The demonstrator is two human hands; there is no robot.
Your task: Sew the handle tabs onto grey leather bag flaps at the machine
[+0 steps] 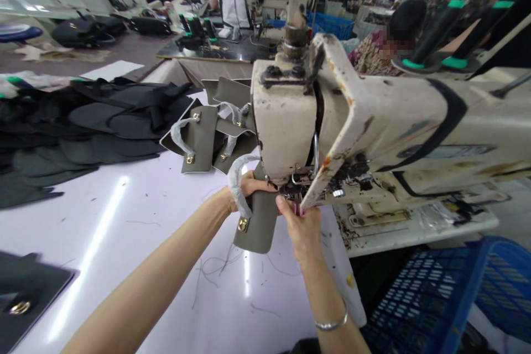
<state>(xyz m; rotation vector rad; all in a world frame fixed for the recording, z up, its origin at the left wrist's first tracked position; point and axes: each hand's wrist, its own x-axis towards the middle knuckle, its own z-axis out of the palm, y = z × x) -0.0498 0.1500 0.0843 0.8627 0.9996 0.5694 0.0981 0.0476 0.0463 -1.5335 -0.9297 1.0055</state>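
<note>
An olive-grey panel (262, 221) with a wrapped handle (236, 180) and a gold fitting lies under the head of a worn cream sewing machine (286, 121). My left hand (244, 191) reaches through the handle, its fingers stretched out over the panel near the needle area. At the panel's right edge is my right hand (302, 227), its fingers closed around something small and pink, perhaps scissors, mostly hidden in the grip. The right thumb points at the panel's edge. The needle itself cannot be made out.
More olive panels with handles (201, 138) lie behind on the white table (136, 249). Black pieces (83, 121) are heaped at the left, and a black panel (29, 298) sits front left. A blue basket (431, 287) stands at lower right. Other people are in the background.
</note>
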